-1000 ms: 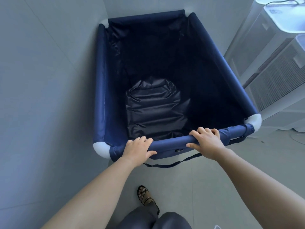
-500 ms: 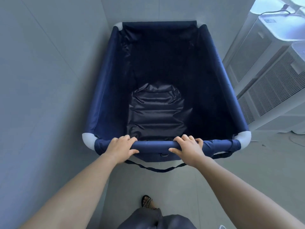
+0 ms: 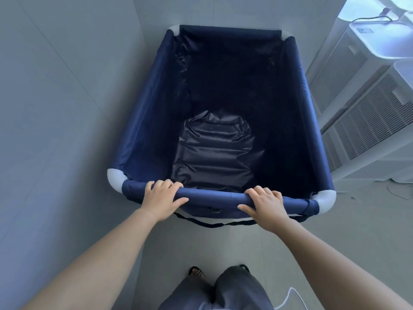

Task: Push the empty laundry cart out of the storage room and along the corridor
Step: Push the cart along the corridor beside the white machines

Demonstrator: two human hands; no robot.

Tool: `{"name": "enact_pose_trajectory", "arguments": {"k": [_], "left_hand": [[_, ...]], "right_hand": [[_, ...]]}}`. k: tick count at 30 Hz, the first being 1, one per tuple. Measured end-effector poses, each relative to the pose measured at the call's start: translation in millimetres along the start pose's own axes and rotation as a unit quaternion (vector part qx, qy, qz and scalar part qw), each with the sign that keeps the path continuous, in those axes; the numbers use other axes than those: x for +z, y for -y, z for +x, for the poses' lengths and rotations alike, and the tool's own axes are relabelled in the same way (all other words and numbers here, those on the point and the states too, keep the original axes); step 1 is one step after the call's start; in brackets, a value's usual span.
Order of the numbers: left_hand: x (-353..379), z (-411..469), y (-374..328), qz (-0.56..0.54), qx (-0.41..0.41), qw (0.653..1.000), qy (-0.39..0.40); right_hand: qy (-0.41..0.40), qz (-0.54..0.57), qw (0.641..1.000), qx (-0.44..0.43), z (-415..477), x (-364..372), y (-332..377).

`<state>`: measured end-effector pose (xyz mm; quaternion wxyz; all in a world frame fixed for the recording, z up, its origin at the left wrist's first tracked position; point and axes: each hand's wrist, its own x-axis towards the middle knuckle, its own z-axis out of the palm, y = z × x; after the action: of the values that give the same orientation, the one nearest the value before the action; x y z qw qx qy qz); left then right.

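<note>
The laundry cart (image 3: 143, 113) is a deep navy fabric bin on a frame with white corner joints, straight in front of me. Its inside is bare, with only crinkled dark lining on the bottom. My left hand (image 3: 162, 201) grips the padded near rail toward its left end. My right hand (image 3: 266, 205) grips the same rail right of its middle. A dark strap hangs in a loop below the rail. The wheels are hidden under the bin.
A grey wall (image 3: 55, 130) runs close along the cart's left side, and another grey wall stands just beyond its far end. White vented appliance units (image 3: 366, 121) stand close on the right. My sandalled foot (image 3: 197, 272) and a white cable (image 3: 290, 296) are on the grey floor below.
The cart has swung from a leftward tilt to square in front of me. Both hands kept their hold on the near rail, and my feet have stepped closer.
</note>
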<state>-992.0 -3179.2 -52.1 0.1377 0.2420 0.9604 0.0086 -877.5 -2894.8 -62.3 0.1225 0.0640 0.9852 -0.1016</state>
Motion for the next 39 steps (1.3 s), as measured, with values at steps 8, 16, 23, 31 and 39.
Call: {"name": "enact_pose_trajectory", "arguments": {"k": [8, 16, 23, 31, 39], "left_hand": [[-3, 1, -11, -0.018, -0.038, 0.998, 0.045], [2, -9, -20, -0.049, -0.063, 0.994, 0.074], [2, -8, -21, -0.033, -0.068, 0.994, 0.081], [9, -15, -25, -0.007, -0.066, 0.997, 0.028], [4, -21, -23, -0.030, -0.047, 0.998, 0.032]], "right_hand": [[0.011, -0.010, 1.000, -0.017, 6, -2, -8], [0.037, -0.026, 0.998, -0.034, 3, -6, -18], [0.048, -0.016, 0.998, -0.046, 5, -9, -19], [0.043, -0.022, 0.997, -0.056, 5, -8, -20], [0.076, -0.025, 0.996, -0.030, 3, -11, -18]]}}
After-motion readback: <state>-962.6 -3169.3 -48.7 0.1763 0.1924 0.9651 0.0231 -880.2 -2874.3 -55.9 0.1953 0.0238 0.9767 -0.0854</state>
